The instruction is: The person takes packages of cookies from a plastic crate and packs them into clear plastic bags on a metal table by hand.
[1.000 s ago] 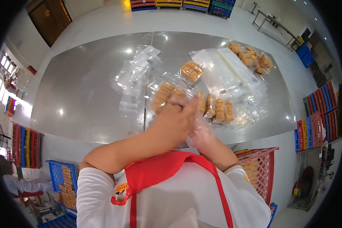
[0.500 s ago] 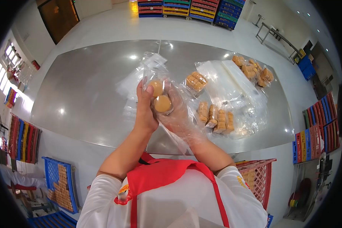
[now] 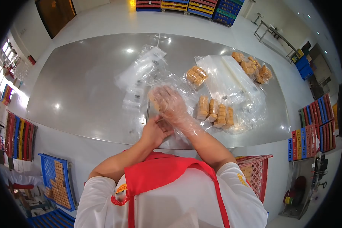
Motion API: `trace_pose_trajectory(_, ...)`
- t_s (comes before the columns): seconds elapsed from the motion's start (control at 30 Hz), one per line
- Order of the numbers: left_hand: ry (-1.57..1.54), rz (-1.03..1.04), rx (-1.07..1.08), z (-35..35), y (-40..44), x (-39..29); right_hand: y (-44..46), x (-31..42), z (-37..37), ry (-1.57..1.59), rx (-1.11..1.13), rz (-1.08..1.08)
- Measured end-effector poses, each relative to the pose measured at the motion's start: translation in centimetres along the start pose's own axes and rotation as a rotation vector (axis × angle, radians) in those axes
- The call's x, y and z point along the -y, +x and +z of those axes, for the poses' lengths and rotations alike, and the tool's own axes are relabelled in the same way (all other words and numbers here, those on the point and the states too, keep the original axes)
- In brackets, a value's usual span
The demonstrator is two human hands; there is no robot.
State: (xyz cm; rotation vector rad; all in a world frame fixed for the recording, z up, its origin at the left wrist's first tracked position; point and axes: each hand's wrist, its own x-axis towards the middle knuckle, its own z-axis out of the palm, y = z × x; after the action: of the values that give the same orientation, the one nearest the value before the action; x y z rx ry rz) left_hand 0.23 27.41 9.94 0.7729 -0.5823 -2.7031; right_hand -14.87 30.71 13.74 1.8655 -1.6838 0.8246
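Note:
My right hand point(image 3: 170, 108), in a clear plastic glove, is closed over a clear bag of round tan pastries point(image 3: 153, 99) at the table's middle. Its fingers and the film cover most of the pastries. Just below it, my bare left hand point(image 3: 155, 132) is half curled, palm toward the right hand, thumb and fingers apart; I see nothing held in it. Flat clear bags point(image 3: 142, 70) lie beyond the hands. To the right stand several stacked rolls of pastries point(image 3: 214, 112), and behind them lies a filled bag of pastries point(image 3: 196, 75).
A pile of large clear plastic sheets point(image 3: 226, 81) covers the right of the steel table point(image 3: 83, 87). More bagged pastries point(image 3: 250, 67) sit at its far right corner. A blue crate point(image 3: 58, 182) and a red crate point(image 3: 254, 174) holding pastries flank my body.
The bag has come down and turned, so the two round pastry ends no longer show. My left hand let go of its side and dropped nearer to me; my right hand now lies over the bag.

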Motion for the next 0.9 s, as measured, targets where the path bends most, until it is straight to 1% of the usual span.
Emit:
trace_pose_trajectory(0.03,0.049,-0.061,0.019,-1.0,0.0,0.2,-0.8,-0.3,0.7,-0.011,0.028,0.017)
trace_pose_trajectory(0.13,0.121,-0.086,0.042,-2.2,1.2,0.6,-1.7,-0.5,1.4,-0.038,0.128,0.052)
trace_pose_trajectory(0.2,0.200,-0.065,-0.021,-2.8,2.2,0.1,-1.7,0.0,1.1,-0.056,0.209,0.059)
trace_pose_trajectory(0.23,0.239,-0.054,-0.053,-3.2,2.6,0.0,-2.2,0.2,1.3,-0.056,0.227,0.017)
trace_pose_trajectory(0.3,0.245,-0.111,-0.060,-4.1,3.0,-0.3,-3.1,0.3,1.9,-0.054,0.263,-0.070)
trace_pose_trajectory(0.4,0.332,-0.149,-0.094,-4.1,2.6,-0.1,-3.3,0.4,3.3,-0.073,0.279,-0.045)
trace_pose_trajectory(0.43,0.373,-0.154,-0.110,-3.9,2.3,0.0,-3.0,0.6,3.4,-0.156,0.293,-0.040)
trace_pose_trajectory(0.53,0.418,-0.192,-0.111,-4.6,2.3,0.6,-3.1,0.6,5.2,-0.075,0.250,-0.049)
trace_pose_trajectory(0.6,0.446,-0.204,-0.112,-4.8,2.4,0.7,-2.9,0.4,5.8,-0.065,0.226,-0.124)
trace_pose_trajectory(0.63,0.457,-0.207,-0.113,-4.8,2.5,0.8,-2.5,0.2,5.9,-0.059,0.214,-0.166)
trace_pose_trajectory(0.73,0.432,-0.214,-0.138,-4.5,2.5,0.1,-1.2,-0.3,7.3,-0.079,0.306,-0.226)
trace_pose_trajectory(0.83,0.301,-0.161,-0.125,-4.2,1.8,0.2,-0.3,-0.8,8.1,-0.004,0.333,-0.169)
trace_pose_trajectory(0.9,0.340,-0.152,-0.126,-4.1,1.8,0.6,0.2,-1.1,8.0,0.005,0.317,-0.143)
